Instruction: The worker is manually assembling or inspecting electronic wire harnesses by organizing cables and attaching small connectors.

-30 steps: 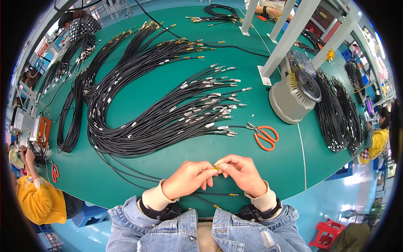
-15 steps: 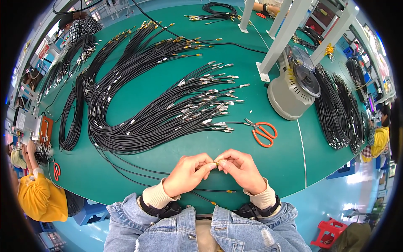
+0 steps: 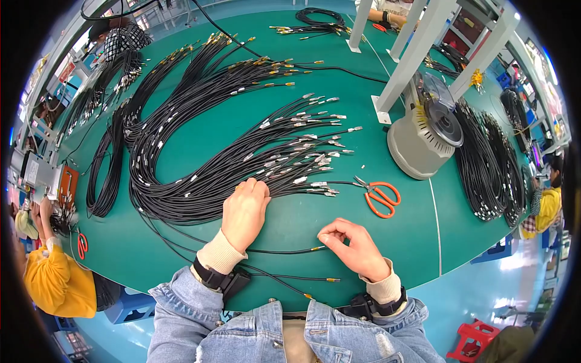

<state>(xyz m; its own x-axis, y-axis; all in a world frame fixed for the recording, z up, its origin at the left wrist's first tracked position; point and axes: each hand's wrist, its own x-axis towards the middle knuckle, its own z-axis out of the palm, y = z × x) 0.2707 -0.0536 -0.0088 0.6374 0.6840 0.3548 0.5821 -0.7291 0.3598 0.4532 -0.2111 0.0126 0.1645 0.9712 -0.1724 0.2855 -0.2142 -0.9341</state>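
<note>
My left hand [image 3: 245,212] reaches over the near edge of a large bundle of black cables [image 3: 181,202]. Its fingers are curled down and held together, and the fingertips are hidden, so what they grip does not show. My right hand [image 3: 356,247] hovers over the front of the table with thumb and fingertips pressed together. Right beside those fingertips is the yellow-sleeved end of a single black cable [image 3: 284,251]; whether they pinch it is unclear. Nearer me lie two more loose cables, one with a yellow-marked tip [image 3: 333,279].
Orange-handled cutters [image 3: 382,199] lie beyond my right hand. A grey machine with a round black disc [image 3: 423,142] stands by metal posts [image 3: 417,54]. More coiled cables [image 3: 484,166] rest at the right. A co-worker in yellow [image 3: 57,278] sits at the left.
Both hands were together at a cable's yellow end. My left hand has moved away to the cable bundle; my right has shifted slightly right. That cable now lies straight towards my right hand.
</note>
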